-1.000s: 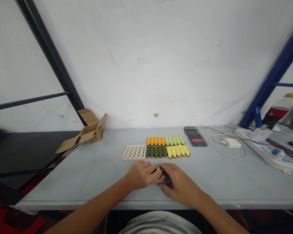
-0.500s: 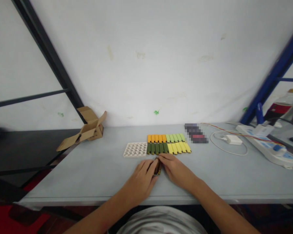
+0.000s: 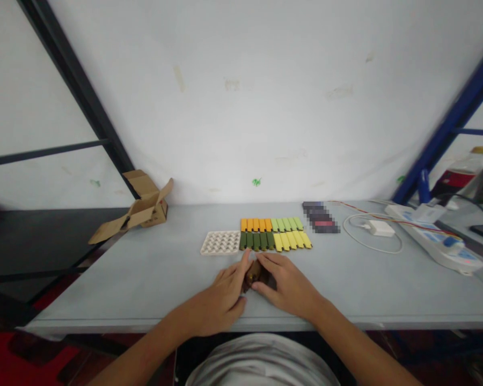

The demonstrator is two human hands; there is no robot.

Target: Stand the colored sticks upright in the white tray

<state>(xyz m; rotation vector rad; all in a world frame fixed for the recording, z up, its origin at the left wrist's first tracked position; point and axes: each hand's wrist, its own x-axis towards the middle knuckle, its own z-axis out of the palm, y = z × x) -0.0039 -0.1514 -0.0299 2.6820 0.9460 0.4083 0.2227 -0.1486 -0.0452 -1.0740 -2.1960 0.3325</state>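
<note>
Just in front of me on the grey table is a small bunch of dark brown, tube-like pieces (image 3: 254, 272), partly hidden by my fingers. My right hand (image 3: 287, 281) curls round its right side, thumb at the near end and fingertips at the far end. Against its left side stands my left hand (image 3: 221, 300), fingers stretched forward and thumb apart. Beyond the hands lie rows of slim tube-like pieces with dark ends: dark green (image 3: 257, 240), yellow (image 3: 293, 241), orange (image 3: 256, 224) and light green (image 3: 287, 224). Left of them lies a white tray (image 3: 220, 243) with round pockets.
An opened cardboard box (image 3: 148, 209) sits at the back left. Toward the back right is a blurred-out dark object (image 3: 322, 217). A white adapter (image 3: 380, 228) with a looped cable lies beside a power strip (image 3: 434, 238). A bottle (image 3: 461, 174) stands far right.
My left fingers have straightened and the thumb has moved away from the bunch. My right hand has closed further round it, thumb now at the near end. The brown bunch has turned and shifted slightly left.
</note>
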